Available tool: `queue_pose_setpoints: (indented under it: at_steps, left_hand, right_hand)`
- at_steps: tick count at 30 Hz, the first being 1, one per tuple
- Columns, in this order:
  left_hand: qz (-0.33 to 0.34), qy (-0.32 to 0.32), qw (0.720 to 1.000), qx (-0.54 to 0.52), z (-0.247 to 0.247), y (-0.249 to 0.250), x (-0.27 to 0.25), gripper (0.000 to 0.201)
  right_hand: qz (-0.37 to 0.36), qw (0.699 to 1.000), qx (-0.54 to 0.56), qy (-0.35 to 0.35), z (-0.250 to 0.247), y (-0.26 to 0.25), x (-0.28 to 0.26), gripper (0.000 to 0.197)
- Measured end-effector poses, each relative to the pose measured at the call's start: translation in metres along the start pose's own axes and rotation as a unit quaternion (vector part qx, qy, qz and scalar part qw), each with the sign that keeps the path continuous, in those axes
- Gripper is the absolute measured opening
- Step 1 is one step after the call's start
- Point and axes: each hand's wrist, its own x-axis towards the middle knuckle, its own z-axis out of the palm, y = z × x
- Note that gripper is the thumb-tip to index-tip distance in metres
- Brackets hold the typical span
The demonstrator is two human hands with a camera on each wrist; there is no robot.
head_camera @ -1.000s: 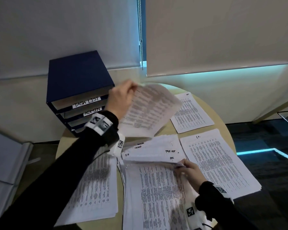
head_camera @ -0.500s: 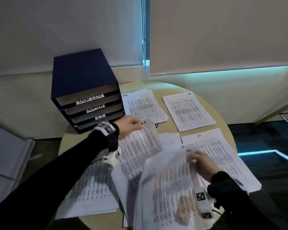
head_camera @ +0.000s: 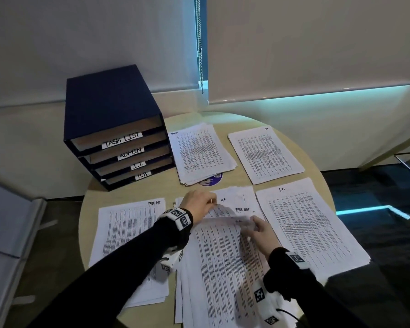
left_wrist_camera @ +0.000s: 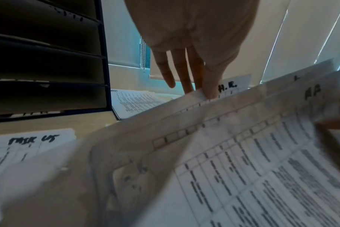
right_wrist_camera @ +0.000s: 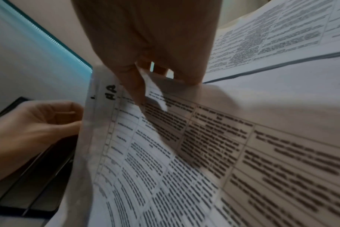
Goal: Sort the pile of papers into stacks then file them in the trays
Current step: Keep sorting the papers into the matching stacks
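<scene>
The unsorted pile of printed papers point(head_camera: 223, 280) lies in the middle of the round table point(head_camera: 152, 192), in front of me. Its top sheet point(head_camera: 225, 218) is raised at the far edge and curls. My left hand point(head_camera: 211, 202) pinches that sheet's far left edge, seen close in the left wrist view point(left_wrist_camera: 203, 92). At the far right corner, my right hand point(head_camera: 249, 223) pinches the same sheet point(right_wrist_camera: 165, 153) between thumb and finger point(right_wrist_camera: 138, 92). The blue tray unit point(head_camera: 109, 110) stands at the back left, with slots labelled TASK LIST, ADMIN, I.T. and H.R.
Sorted stacks surround the pile: a Task List stack point(head_camera: 126, 233) on the left, an Admin stack point(head_camera: 199, 152) beside the trays, another stack point(head_camera: 265, 153) at the back right, and an I.T. stack point(head_camera: 303, 228) on the right. Window blinds hang behind the table.
My left hand has laid the sheet it held up onto the Admin stack and come back to the pile. Both hands now hold the top sheet's far edge.
</scene>
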Motion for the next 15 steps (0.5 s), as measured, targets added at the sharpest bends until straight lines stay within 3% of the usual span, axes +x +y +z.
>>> queue_pose_setpoints:
  at_steps: [4, 8, 11, 13, 15]
  left_hand:
    - [-0.022, -0.062, 0.991, -0.118, 0.011, -0.004, -0.009, 0.007]
    - [-0.036, -0.103, 0.976, -0.19, 0.018, -0.005, -0.014, 0.012]
    - [-0.103, -0.087, 0.96, -0.246, 0.017, -0.004, -0.01, 0.025]
    - [-0.163, -0.062, 0.969, -0.176, 0.017, -0.01, -0.003, 0.03]
    - [-0.182, -0.091, 0.976, -0.08, 0.017, -0.017, 0.001, 0.033]
  right_hand:
    - [-0.025, 0.999, -0.022, 0.029, 0.007, 0.002, 0.002, 0.026]
    - [-0.037, 0.997, -0.06, -0.008, 0.016, 0.005, 0.006, 0.028]
    - [-0.038, 0.997, -0.069, 0.0, 0.02, 0.004, 0.006, 0.023]
    - [-0.054, 0.997, -0.061, -0.004, 0.021, 0.001, 0.005, 0.026]
    - [-0.063, 0.997, -0.054, -0.005, 0.02, -0.001, 0.004, 0.023]
